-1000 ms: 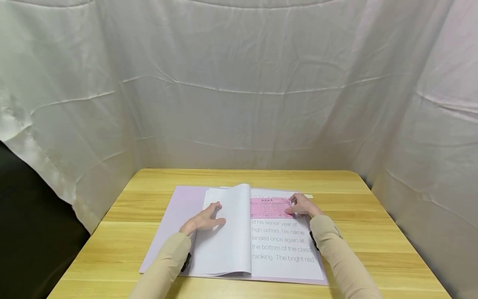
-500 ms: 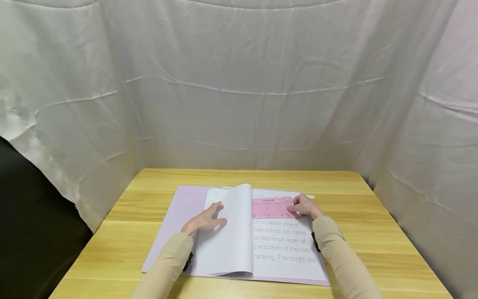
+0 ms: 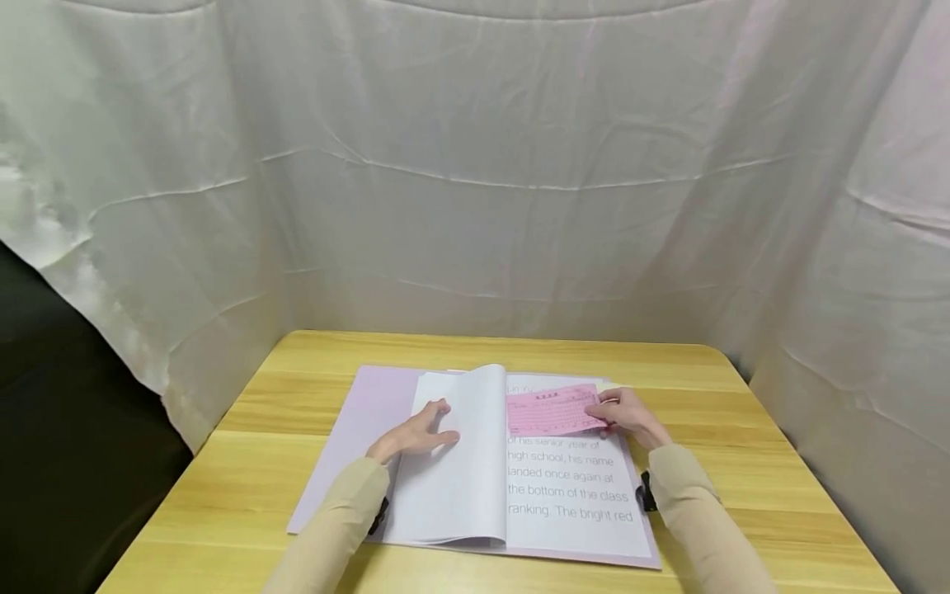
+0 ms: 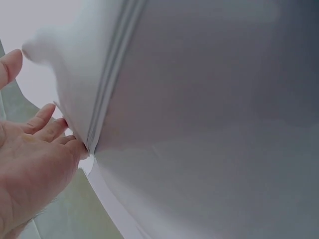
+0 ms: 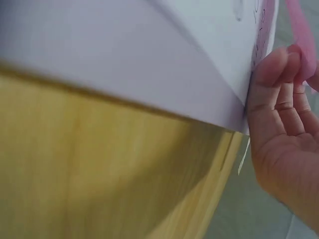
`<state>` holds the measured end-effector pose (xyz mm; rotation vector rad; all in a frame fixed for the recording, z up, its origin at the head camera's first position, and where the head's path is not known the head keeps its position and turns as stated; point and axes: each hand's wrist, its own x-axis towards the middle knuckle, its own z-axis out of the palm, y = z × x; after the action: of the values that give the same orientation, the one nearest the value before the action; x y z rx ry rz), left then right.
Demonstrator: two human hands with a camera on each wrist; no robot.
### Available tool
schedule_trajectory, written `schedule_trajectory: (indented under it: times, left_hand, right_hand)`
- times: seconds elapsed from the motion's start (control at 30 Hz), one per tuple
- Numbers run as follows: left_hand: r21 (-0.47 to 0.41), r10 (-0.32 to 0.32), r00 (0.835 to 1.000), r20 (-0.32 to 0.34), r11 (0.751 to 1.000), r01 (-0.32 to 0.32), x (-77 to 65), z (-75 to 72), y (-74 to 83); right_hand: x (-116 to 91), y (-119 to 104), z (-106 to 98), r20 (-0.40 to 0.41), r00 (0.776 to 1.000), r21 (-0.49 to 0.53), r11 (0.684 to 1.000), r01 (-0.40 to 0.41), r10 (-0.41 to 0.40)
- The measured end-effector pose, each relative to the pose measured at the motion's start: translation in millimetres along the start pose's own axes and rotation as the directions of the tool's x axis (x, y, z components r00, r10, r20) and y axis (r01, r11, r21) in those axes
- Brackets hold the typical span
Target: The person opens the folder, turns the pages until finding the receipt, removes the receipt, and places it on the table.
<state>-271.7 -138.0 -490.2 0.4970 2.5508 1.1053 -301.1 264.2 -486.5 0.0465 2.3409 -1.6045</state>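
A large book with a lavender cover [image 3: 371, 404] lies spread on the table, with big printed text on its right page [image 3: 564, 528]. My left hand [image 3: 419, 433] rests on the turned-over blank leaves [image 3: 456, 470], thumb and fingers spread. Those leaves curve up along the middle. In the left wrist view, the fingertips touch the edge of the leaves [image 4: 107, 74]. Between thumb and fingers, my right hand [image 3: 629, 415] pinches the right end of a pink printed slip [image 3: 552, 412]. The slip slants over the upper right page, its right end raised, covering some lines of text.
The book lies on a wood-grain table [image 3: 742, 462]. A pale yellow tab [image 3: 605, 384] sticks out at the book's top right. Grey-white curtains [image 3: 482, 247] stand behind and to both sides, with a black area [image 3: 59, 445] at left.
My right hand has drawn back to the right with the pink slip, which has shifted right and tilted, its right end rising. My left hand keeps its place on the leaves. The head view has shifted slightly.
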Motion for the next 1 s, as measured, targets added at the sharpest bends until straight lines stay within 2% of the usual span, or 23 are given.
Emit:
schedule_trajectory:
  times: [0.1, 0.27, 0.37, 0.7, 1.0]
  left_hand:
    - [0.001, 0.001, 1.000, 0.005, 1.000, -0.001, 1.1, -0.1, 0.3]
    - [-0.013, 0.001, 1.000, 0.003, 1.000, 0.000, 0.6, -0.3, 1.7]
    - [-0.014, 0.009, 1.000, 0.002, 1.000, -0.009, 0.3, 0.1, 2.1]
    - [-0.021, 0.023, 1.000, -0.009, 1.000, -0.023, 2.0, -0.3, 2.8]
    - [-0.030, 0.000, 1.000, -0.010, 1.000, 0.000, 0.3, -1.5, 6.6]
  right_hand:
    - [-5.3, -2.2, -4.3, 0.033, 0.999, 0.103, 0.994, 0.025, -0.028]
    - [-15.8, -4.8, -17.7, 0.084, 0.994, 0.210, 0.976, 0.052, -0.070]
    - [-22.7, -3.0, -29.5, 0.100, 0.990, 0.237, 0.969, 0.069, -0.096]
    - [-46.4, 9.4, -64.3, 0.073, 0.990, 0.317, 0.944, 0.090, -0.119]
    - [-57.9, 37.4, -101.4, 0.089, 0.979, 0.337, 0.931, 0.142, -0.182]
